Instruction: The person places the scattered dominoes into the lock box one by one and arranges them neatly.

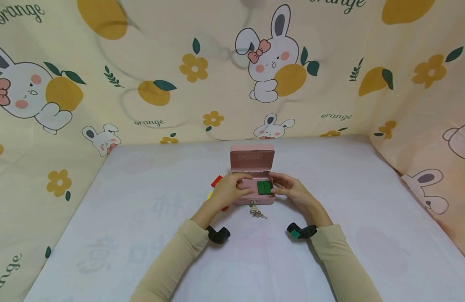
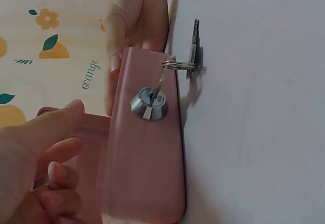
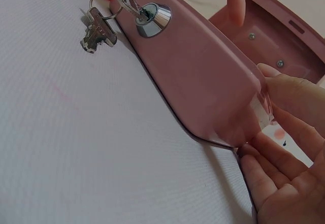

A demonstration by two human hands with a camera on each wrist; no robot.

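A pink metal cash box (image 1: 241, 201) stands on the table, its lid (image 1: 252, 160) raised at the back. Two green blocks (image 1: 264, 187) lie side by side within it, toward the right. My right hand (image 1: 298, 195) holds the box's right end, thumb at the rim and other fingers against the side wall. Over the left part of the box hovers my left hand (image 1: 226, 191), thumb and fingers apart, with no object visible between them. A round silver lock (image 2: 150, 103) sits on the front wall; a key in it carries a ring with more keys (image 3: 99, 33).
Red (image 1: 217, 181) and yellow (image 1: 210, 195) pieces lie left of the box, partly covered by my left hand. A white cloth (image 1: 141, 235) covers the table. Behind it hangs a cream curtain (image 1: 224, 96) printed with rabbits and oranges.
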